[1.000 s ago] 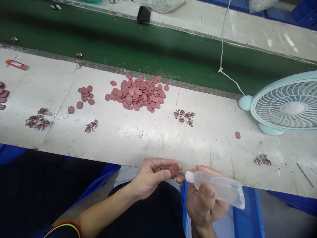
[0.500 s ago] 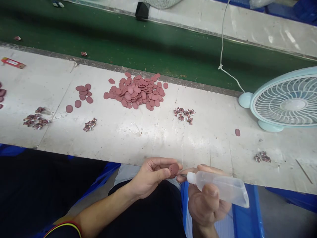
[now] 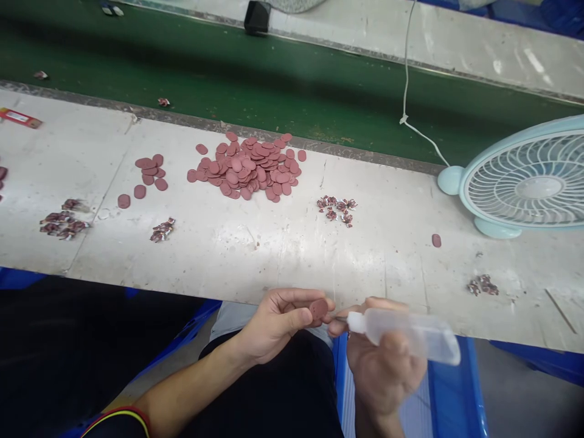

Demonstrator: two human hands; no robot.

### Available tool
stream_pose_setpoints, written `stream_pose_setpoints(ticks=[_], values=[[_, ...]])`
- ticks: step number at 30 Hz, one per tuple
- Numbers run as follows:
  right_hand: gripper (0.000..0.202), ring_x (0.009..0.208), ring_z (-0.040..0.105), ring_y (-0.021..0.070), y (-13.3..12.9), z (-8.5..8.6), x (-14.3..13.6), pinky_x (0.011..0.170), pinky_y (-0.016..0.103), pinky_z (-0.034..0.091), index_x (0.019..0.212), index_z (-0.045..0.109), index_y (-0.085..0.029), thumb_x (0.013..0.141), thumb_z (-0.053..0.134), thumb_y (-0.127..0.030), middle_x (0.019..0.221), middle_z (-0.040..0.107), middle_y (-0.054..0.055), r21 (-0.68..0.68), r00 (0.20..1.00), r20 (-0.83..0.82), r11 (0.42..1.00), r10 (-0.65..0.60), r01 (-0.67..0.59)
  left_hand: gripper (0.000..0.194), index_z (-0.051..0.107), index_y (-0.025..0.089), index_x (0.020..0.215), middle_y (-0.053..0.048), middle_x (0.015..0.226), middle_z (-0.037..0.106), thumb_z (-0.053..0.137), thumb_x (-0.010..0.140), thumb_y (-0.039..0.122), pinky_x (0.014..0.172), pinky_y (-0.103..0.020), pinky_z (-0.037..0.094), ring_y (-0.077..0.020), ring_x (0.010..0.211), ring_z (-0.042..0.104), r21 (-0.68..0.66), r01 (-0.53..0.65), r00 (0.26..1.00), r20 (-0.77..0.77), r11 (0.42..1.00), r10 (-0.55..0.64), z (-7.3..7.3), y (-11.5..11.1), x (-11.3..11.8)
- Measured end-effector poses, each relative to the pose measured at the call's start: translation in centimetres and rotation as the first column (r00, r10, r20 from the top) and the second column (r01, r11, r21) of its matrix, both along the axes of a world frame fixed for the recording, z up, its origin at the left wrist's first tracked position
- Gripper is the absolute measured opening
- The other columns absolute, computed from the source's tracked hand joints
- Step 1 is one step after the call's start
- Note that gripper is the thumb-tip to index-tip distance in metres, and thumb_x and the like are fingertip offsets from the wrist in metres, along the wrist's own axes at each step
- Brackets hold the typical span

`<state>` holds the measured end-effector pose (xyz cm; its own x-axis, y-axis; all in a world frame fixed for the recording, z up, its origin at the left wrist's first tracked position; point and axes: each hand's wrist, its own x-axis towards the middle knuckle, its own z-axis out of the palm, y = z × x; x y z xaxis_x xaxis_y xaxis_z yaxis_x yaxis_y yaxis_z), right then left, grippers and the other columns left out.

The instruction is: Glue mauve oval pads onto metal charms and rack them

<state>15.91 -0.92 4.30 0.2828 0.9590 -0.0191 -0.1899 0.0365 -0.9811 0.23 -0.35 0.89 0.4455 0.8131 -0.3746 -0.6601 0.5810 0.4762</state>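
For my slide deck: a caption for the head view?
Left hand pinches a reddish disc; right hand aims a squeeze bottle at it.

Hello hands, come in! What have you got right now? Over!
Left hand pinching a reddish disc. Right hand gripping a clear squeeze bottle, nozzle at the disc. Nothing between them; disc pile far back on the bench.

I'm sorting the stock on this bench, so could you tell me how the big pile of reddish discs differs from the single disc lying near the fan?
The big pile is dozens of overlapping discs near the bench's far edge by the green belt; the single disc lies flat and alone, nothing touching it, near the fan. Both share the same reddish-brown colour and oval shape.
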Motion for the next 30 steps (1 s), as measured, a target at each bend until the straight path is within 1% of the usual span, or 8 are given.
stream_pose_setpoints(ticks=[3, 9, 15, 17, 19, 22, 25, 30], values=[[0.035, 0.049, 0.061, 0.0152, 1.7, 0.0, 2.3, 0.038, 0.026, 0.048, 0.091, 0.064, -0.021, 0.090, 0.048, -0.052, 0.064, 0.060, -0.001, -0.067, 0.984, -0.177, 0.997, 0.030, -0.042, 0.029, 0.076, 0.020, 0.107, -0.011, 0.108, 0.076, 0.080, 0.079, 0.027, 0.086, -0.030, 0.053, -0.0183, 0.092, 0.072, -0.015, -0.004, 1.000, 0.001, 1.000, 0.004, 0.2, 0.1, -0.1], [0.042, 0.061, 0.064, 0.0175, 3.4, -1.0, 5.3, 0.047, 0.029, 0.055, 0.105, 0.066, -0.019, 0.085, 0.057, -0.055, 0.069, 0.057, 0.000, 0.055, 0.990, 0.054, 0.989, 0.133, -0.135, 0.027, 0.076, 0.020, 0.105, -0.010, 0.105, 0.077, 0.079, 0.079, 0.027, 0.083, -0.026, 0.055, -0.0178, 0.092, 0.072, -0.055, -0.004, 0.999, -0.054, 0.998, 0.001, 0.2, 0.3, -0.7], [0.046, 0.045, 0.050, 0.0128, 4.7, -1.4, 7.0, 0.037, 0.026, 0.045, 0.107, 0.066, -0.022, 0.092, 0.043, -0.059, 0.060, 0.047, -0.004, 0.086, 0.964, 0.245, 0.988, 0.107, -0.132, 0.029, 0.075, 0.016, 0.108, -0.012, 0.109, 0.076, 0.077, 0.081, 0.026, 0.084, -0.025, 0.055, -0.0178, 0.094, 0.071, -0.118, -0.069, 0.990, -0.129, 0.991, 0.054, -0.4, 0.7, -2.0], [0.048, 0.040, 0.043, 0.0118, 6.1, -2.1, 6.9, 0.035, 0.025, 0.040, 0.107, 0.065, -0.022, 0.096, 0.033, -0.056, 0.058, 0.045, -0.006, 0.031, 0.883, 0.459, 0.991, 0.100, -0.129, 0.028, 0.074, 0.015, 0.109, -0.013, 0.111, 0.075, 0.076, 0.082, 0.025, 0.084, -0.025, 0.055, -0.0181, 0.095, 0.071, -0.129, -0.086, 0.987, -0.149, 0.988, 0.066, -0.5, 0.8, -2.4], [0.042, 0.049, 0.050, 0.0131, 8.2, -3.2, 6.2, 0.044, 0.027, 0.045, 0.106, 0.066, -0.021, 0.096, 0.039, -0.051, 0.066, 0.053, -0.002, -0.026, 0.765, 0.635, 0.992, 0.109, -0.119, 0.028, 0.075, 0.015, 0.109, -0.013, 0.112, 0.075, 0.076, 0.082, 0.025, 0.084, -0.025, 0.055, -0.0179, 0.094, 0.070, -0.132, -0.103, 0.984, -0.159, 0.986, 0.081, -0.5, 0.9, -2.8], [0.033, 0.080, 0.061, 0.0196, 12.1, -5.0, 4.7, 0.073, 0.035, 0.053, 0.109, 0.069, -0.019, 0.088, 0.058, -0.042, 0.094, 0.062, 0.007, -0.073, 0.633, 0.762, 0.990, 0.135, -0.124, 0.030, 0.075, 0.015, 0.108, -0.014, 0.113, 0.074, 0.078, 0.081, 0.026, 0.083, -0.025, 0.055, -0.0182, 0.095, 0.070, -0.129, -0.116, 0.981, -0.171, 0.985, 0.093, -0.3, 1.0, -3.0], [0.034, 0.085, 0.060, 0.0218, 14.9, -6.0, 3.9, 0.086, 0.038, 0.048, 0.113, 0.070, -0.018, 0.088, 0.057, -0.036, 0.096, 0.061, 0.009, -0.141, 0.493, 0.849, 0.981, 0.191, -0.136, 0.030, 0.075, 0.015, 0.109, -0.014, 0.113, 0.074, 0.078, 0.080, 0.026, 0.083, -0.025, 0.055, -0.0185, 0.095, 0.070, -0.121, -0.129, 0.978, -0.178, 0.984, 0.106, -0.1, 0.9, -3.2], [0.027, 0.081, 0.060, 0.0195, 13.6, -5.4, 5.1, 0.083, 0.034, 0.048, 0.105, 0.074, -0.021, 0.088, 0.054, -0.028, 0.088, 0.060, 0.006, -0.270, 0.342, 0.877, 0.935, 0.337, -0.230, 0.028, 0.075, 0.017, 0.108, -0.013, 0.113, 0.074, 0.077, 0.081, 0.025, 0.083, -0.024, 0.055, -0.0181, 0.095, 0.070, -0.132, -0.141, 0.977, -0.176, 0.981, 0.117, -0.3, 0.7, -3.5]])
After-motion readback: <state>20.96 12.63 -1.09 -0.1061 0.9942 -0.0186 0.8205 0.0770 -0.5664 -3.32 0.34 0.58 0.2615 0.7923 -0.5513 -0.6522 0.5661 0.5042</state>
